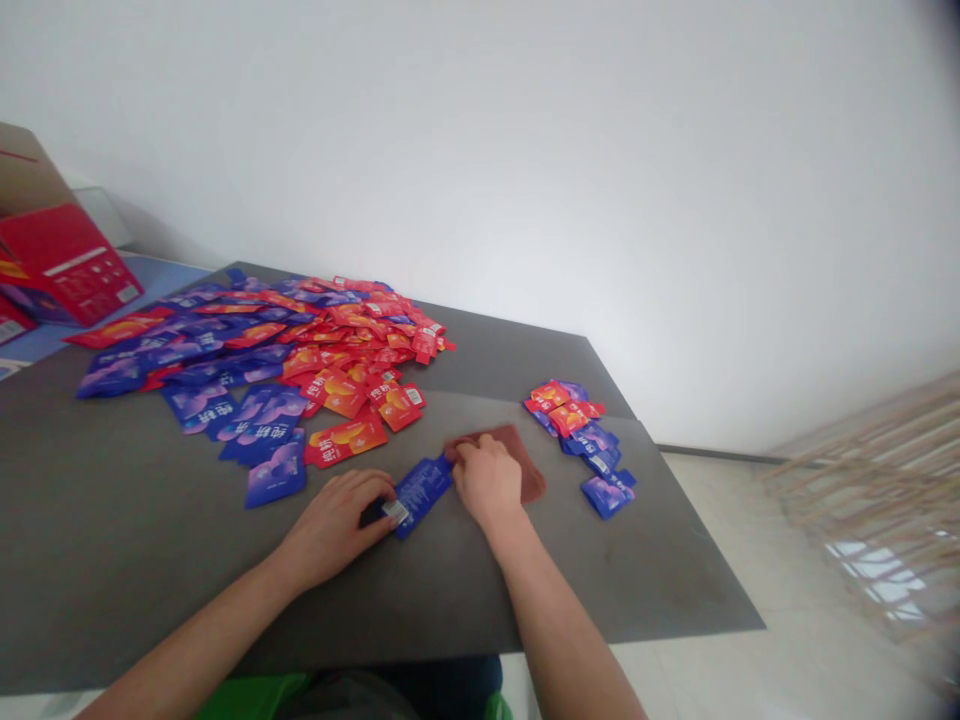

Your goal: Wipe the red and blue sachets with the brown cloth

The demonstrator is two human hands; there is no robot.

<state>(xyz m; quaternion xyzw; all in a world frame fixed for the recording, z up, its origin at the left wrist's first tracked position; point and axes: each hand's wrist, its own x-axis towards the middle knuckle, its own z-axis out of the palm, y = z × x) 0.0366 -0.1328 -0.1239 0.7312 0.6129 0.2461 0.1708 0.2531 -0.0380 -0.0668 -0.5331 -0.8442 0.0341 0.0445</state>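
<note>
A blue packet (422,492) with white print and a barcode lies on the grey table in front of me. My left hand (346,515) grips its near left end, the thumb by the barcode and the fingers curled at the edge. My right hand (487,478) is closed on a brown cloth (531,478) at the packet's narrow far end. The fingertips there are partly hidden, and the rest of the cloth lies flat beneath and beyond the hand.
A big heap of red packets (345,335) and blue packets (180,345) covers the table's back left. Several more packets (592,440) lie at the right. A red carton (75,265) stands far left. The grey table (645,570) ends near a white wall (600,180).
</note>
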